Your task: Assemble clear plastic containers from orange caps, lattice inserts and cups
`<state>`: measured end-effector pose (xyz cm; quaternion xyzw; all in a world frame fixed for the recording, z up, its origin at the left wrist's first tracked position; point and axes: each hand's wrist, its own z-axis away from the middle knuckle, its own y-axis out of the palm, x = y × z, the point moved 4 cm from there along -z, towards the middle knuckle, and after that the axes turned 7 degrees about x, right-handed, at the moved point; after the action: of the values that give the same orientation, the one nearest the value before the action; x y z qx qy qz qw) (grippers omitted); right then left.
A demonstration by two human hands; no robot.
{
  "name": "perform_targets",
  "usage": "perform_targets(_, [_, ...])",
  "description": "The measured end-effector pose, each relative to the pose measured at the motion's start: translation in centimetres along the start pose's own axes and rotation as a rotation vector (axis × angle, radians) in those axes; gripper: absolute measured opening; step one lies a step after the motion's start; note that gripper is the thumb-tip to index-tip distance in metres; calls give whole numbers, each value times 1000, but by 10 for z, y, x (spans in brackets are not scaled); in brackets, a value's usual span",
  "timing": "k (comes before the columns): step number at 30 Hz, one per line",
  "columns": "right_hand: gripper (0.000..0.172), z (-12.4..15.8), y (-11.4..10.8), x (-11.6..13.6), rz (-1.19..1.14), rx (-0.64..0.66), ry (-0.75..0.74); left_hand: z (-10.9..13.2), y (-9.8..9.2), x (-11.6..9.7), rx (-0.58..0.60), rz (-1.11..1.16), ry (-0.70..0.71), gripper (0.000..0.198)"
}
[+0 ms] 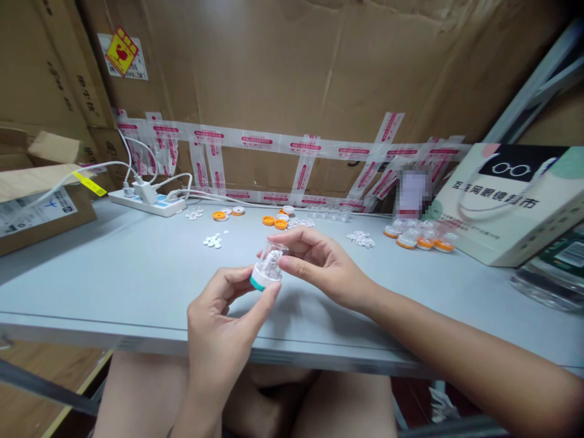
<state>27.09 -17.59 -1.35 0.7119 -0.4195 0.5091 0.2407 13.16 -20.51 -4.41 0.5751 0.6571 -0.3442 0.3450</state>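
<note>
Near the front of the table, a small round case (267,272) is held tilted between my two hands. It has a teal bottom ring, a white base and a clear cap (275,248), with a white part visible inside. My left hand (232,304) pinches the base between thumb and fingers. The thumb and fingers of my right hand (319,261) are closed around the clear cap from the right. Whether the cap is seated fully on the base cannot be made out.
Orange rings (274,222), small white discs (213,241), white pieces (361,239) and clear caps (328,213) lie behind my hands. Several assembled orange-based cases (418,236) stand at right by a paper bag (506,201). A power strip (150,198) and carton (45,207) are left.
</note>
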Motion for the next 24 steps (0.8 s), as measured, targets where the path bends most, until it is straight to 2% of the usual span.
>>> perform_targets(10, [20,-1,-2,-3,-30,-75,-76,1,-1,3,-23,-16,-17,16])
perform_targets(16, [14,0,0,-2,-101,-29,-41,1,-1,1,-28,-2,-37,17])
perform_targets(22, [20,-1,-3,-7,-87,-101,-57,1,0,2,-7,16,-90,18])
perform_targets(24, [16,-1,-2,-10,-121,-58,-63,0,-1,2,-21,35,-116,18])
